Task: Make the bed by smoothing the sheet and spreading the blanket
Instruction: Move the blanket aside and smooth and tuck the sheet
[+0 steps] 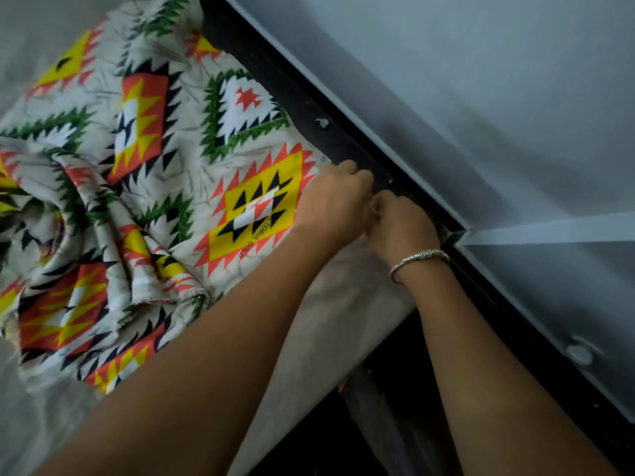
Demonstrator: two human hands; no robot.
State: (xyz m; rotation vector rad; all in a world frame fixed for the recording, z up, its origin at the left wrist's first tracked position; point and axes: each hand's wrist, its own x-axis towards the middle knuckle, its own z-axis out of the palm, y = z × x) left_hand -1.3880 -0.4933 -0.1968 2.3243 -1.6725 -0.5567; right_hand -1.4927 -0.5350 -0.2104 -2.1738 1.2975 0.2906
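A patterned blanket (144, 159) with orange, yellow, green and black diamond shapes lies partly spread and partly bunched on the pale grey sheet (330, 324). Its far corner reaches the bed's corner by the wall. My left hand (335, 197) grips the blanket's corner edge with curled fingers. My right hand (400, 228), with a silver bangle on the wrist, sits right beside it with fingers curled at the same corner; what it pinches is hidden under the hand. A crumpled heap of the blanket (68, 255) rises at the left.
A black bed frame edge (309, 108) runs diagonally along the grey wall (481, 80). The walls meet in a corner (464, 233) just beyond my hands. A dark gap (385, 389) drops beside the mattress between my forearms.
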